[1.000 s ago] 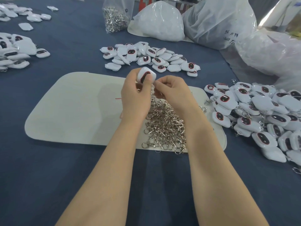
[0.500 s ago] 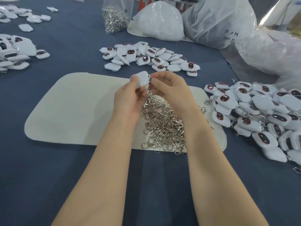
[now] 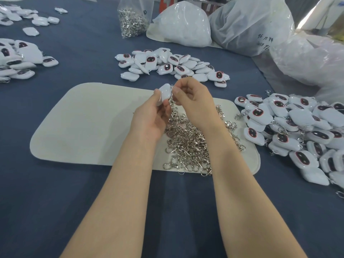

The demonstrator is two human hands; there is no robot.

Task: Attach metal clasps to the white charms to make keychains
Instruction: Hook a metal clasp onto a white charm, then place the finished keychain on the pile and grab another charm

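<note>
Hands: two, held close together above the mat (image 3: 83, 123).
Left hand (image 3: 149, 116): thumb and fingers pinch one charm (image 3: 164, 92), plain white side toward the camera.
Right hand (image 3: 193, 101): fingers curled, thumb and forefinger pinching one clasp (image 3: 172, 106) at the charm's upper right edge; the clasp hangs down between the hands.
Clasp pile (image 3: 189, 144): one loose heap on the right half of the mat, under the hands; too many clasps to count.
Charm piles: four, all off the mat. One lies beyond it (image 3: 167, 66), one to the right (image 3: 297, 131), one to the left (image 3: 16, 60), one at the far left corner (image 3: 24, 15). Too many charms to count.
Clasp bag (image 3: 132, 19): one, clear, standing beyond the middle pile.
Plastic bags: three, large and whitish, at the far right (image 3: 182, 25) (image 3: 251, 25) (image 3: 307, 58).
Mat: one, pale, with rounded corners, lying flat.
Bench (image 3: 55, 202): covered in dark blue cloth.
Room: hidden behind the bags.
</note>
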